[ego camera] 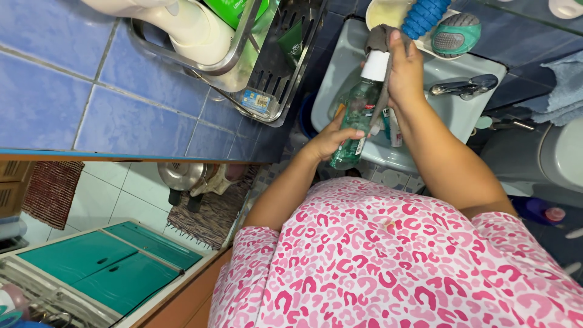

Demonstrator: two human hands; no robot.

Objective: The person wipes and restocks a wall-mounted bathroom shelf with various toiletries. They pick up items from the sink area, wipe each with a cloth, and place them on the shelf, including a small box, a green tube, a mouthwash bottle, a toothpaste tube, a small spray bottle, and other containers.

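Head view looks down on a person in a pink patterned top, standing at a pale blue washbasin (340, 67); both arms reach forward over the basin.

Left hand (328, 138): fingers wrapped around the lower body of a clear green bottle (355, 118) with a white cap (375, 65); bottle is held tilted, cap end far, base end near, over the basin's near left part; label side is partly hidden by the palm.

Right hand (405, 67): fingers closed on a grey cloth (379, 37); cloth is bunched above the cap and a strip of it hangs down along the bottle's right side, touching it.

Progress, as a judgement: the wiping of the bottle is under way, not finished; cloth sits at the cap and neck, so the upper part appears to be the zone in hand; the lower body, under the left hand's grip, looks not yet reached; whether the glass is already clean cannot be told, the surface being too small and reflective to read; bottle is not yet set down anywhere.

Surroundings: chrome tap (464, 87) at the basin's right rim; a blue ridged brush (425, 15) and a teal scrubber (455, 33) lie on the far ledge; a metal rack (267, 73) with containers hangs on the blue tiled wall (73, 79) to the left; a blue towel (565, 85) is at far right.
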